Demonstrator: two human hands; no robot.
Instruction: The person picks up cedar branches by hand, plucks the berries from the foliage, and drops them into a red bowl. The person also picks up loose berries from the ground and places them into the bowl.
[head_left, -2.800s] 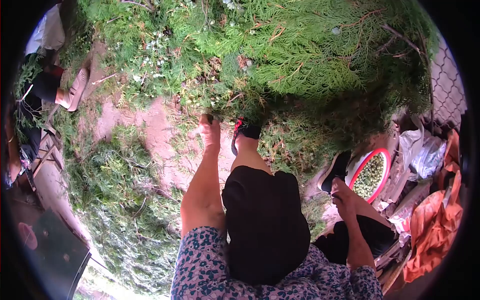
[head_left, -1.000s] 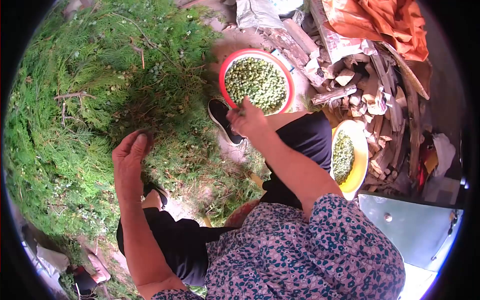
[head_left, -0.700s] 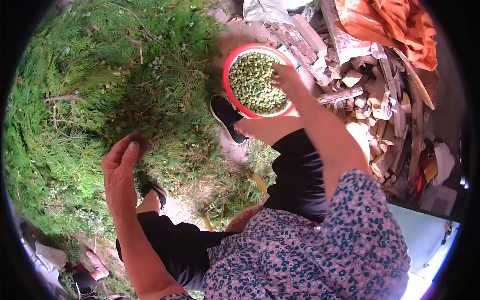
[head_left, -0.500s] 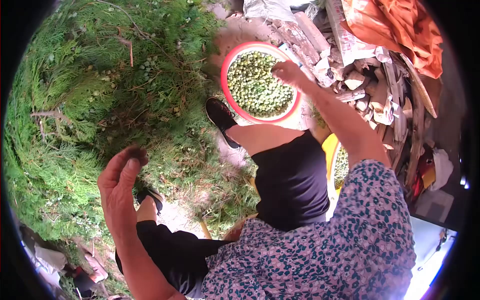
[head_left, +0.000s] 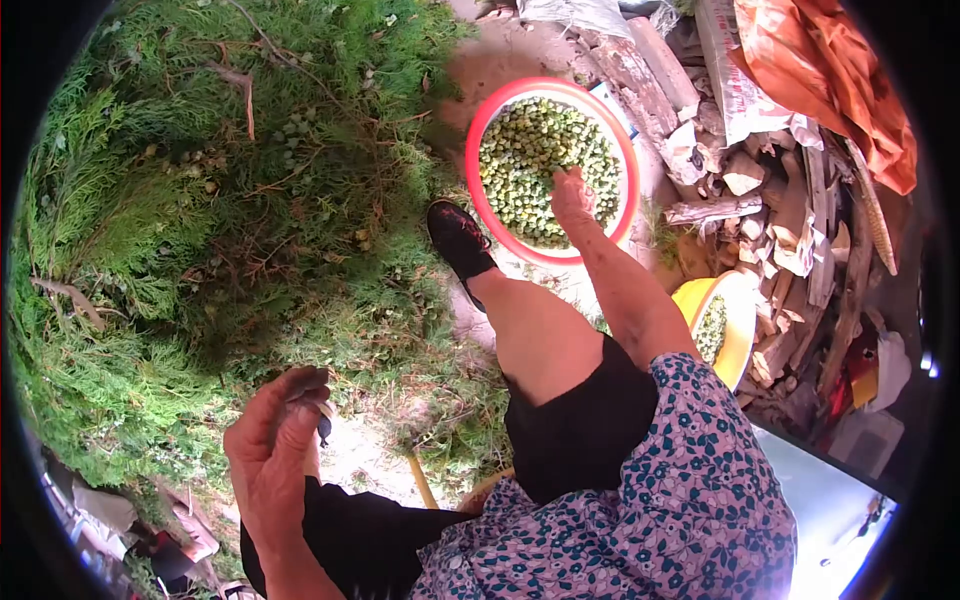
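Note:
My right hand (head_left: pixel 573 197) is over the red-rimmed basin (head_left: pixel 632 180), its fingers bent down at the surface of the small green cones (head_left: pixel 530 150) that fill it. Whether those fingers hold anything is hidden. Above my lap at the lower left, my left hand (head_left: pixel 275 445) is raised with the fingers curled and the thumb against them; the fingertips look dark. What it may hold is too small to name. Green conifer branches (head_left: pixel 250 220) lie in a big heap beyond my left hand and beside the basin.
A yellow basin (head_left: pixel 738 335) with more green cones (head_left: pixel 710 330) stands right of my knee. Split wood (head_left: pixel 715 208) and an orange cloth (head_left: pixel 830 80) lie at the right. My black shoe (head_left: pixel 458 238) is beside the red-rimmed basin.
My right hand has moved from the basin's upper right side down toward its middle right. The view has shifted, and my left hand appears lower and slightly further right.

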